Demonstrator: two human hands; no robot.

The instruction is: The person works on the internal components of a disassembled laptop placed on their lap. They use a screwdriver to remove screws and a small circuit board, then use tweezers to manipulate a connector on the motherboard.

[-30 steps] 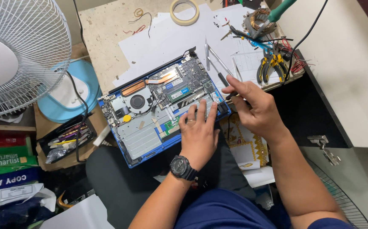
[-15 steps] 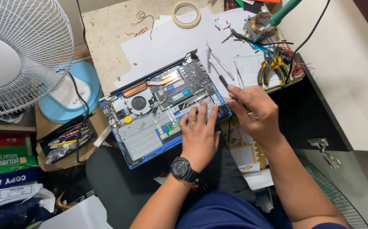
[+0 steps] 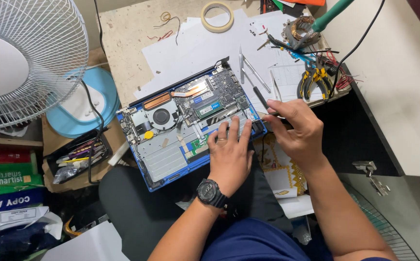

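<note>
An opened blue laptop (image 3: 166,159) lies bottom side up at the table's near edge, its fan, copper heat pipe and circuit board exposed. My left hand (image 3: 230,154), with a black watch on the wrist, rests flat on the laptop's lower right part, fingers spread. My right hand (image 3: 295,130) pinches a slim black-handled screwdriver (image 3: 260,99) at the laptop's right edge. The tool's tip is hidden by my fingers.
White paper sheets (image 3: 190,48) cover the tabletop. Tweezers (image 3: 248,65), yellow-handled pliers (image 3: 316,79), a tape roll (image 3: 218,16) and a soldering iron (image 3: 331,14) lie beyond the laptop. A white fan (image 3: 21,63) stands at left above a tool tray (image 3: 77,154).
My right hand has shifted slightly right and down along the laptop's right edge with the screwdriver. My left hand stays pressed on the laptop.
</note>
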